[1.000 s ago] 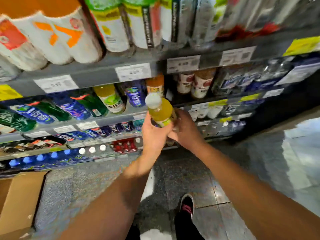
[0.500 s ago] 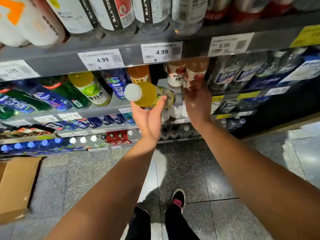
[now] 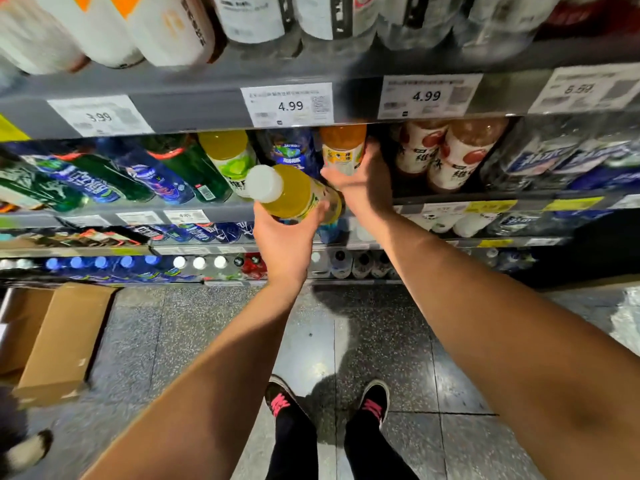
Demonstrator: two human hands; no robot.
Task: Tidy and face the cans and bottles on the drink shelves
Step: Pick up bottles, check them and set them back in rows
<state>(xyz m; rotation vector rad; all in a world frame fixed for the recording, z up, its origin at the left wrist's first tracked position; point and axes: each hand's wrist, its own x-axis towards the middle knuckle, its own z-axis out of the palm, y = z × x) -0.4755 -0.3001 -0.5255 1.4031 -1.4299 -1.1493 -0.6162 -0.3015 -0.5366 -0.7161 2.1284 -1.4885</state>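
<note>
Left grip (image 3: 287,233): your fingers wrap a clear plastic bottle of yellow drink with a white cap (image 3: 294,195), tilted, held off the shelf in front of the row. Right grip (image 3: 360,178) is wide, palm against the orange-drink bottle with the yellow label (image 3: 341,147) on the grey middle shelf (image 3: 519,199). Mid-task by my read: held bottle not yet shelved, rows to the left lean unevenly.
</note>
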